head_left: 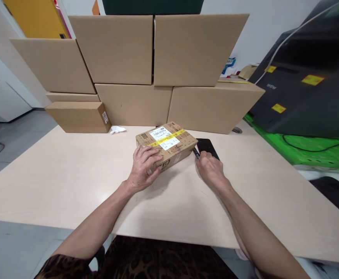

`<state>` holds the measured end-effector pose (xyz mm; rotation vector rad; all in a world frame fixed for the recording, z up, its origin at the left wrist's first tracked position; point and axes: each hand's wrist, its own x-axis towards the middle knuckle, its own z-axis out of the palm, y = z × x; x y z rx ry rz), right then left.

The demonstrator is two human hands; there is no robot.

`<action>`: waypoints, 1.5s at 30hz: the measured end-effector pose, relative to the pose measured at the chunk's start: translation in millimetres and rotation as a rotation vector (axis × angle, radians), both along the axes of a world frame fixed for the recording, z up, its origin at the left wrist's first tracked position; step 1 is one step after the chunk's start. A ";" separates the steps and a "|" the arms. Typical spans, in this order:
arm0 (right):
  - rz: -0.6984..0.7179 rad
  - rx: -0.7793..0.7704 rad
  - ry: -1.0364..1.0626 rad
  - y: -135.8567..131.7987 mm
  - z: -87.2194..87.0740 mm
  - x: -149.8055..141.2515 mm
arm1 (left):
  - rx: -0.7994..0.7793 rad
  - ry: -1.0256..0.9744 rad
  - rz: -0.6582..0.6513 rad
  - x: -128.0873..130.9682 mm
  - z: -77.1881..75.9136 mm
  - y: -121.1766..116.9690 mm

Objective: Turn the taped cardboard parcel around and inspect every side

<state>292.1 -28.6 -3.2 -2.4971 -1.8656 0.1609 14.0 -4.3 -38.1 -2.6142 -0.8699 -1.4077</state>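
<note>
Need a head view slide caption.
Left hand on a yellow-taped brown cardboard box; right hand holding a slim dark object beside it.

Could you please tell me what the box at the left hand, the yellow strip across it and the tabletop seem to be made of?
The box looks like matte cardboard, with brown, printed faces and folded edges. The yellow strip, smooth and flat against it, is probably plastic tape. The tabletop, pale with a soft sheen, may be laminate.
</note>
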 end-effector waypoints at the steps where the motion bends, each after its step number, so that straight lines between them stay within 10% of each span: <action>1: 0.001 -0.001 0.004 0.4 -0.6 1.2 | -0.002 -0.008 -0.010 -0.4 1.9 -0.4; 10: 0.003 0.171 0.447 14.6 -12.9 51.6 | -0.018 -0.003 -0.001 0.0 11.1 -6.6; 18: 0.466 0.202 0.238 9.5 -29.4 51.1 | -0.069 0.020 0.009 -0.5 13.1 -10.0; 32: 0.623 0.035 0.168 1.9 -10.1 42.0 | -0.123 0.079 0.034 -4.6 15.4 -8.8; 40: 0.229 0.695 1.015 -8.1 10.1 56.6 | -0.104 0.096 0.005 -4.5 17.5 -6.0; 45: 0.184 1.049 1.015 -17.0 20.2 44.5 | -0.141 0.129 -0.028 -8.1 21.3 -2.9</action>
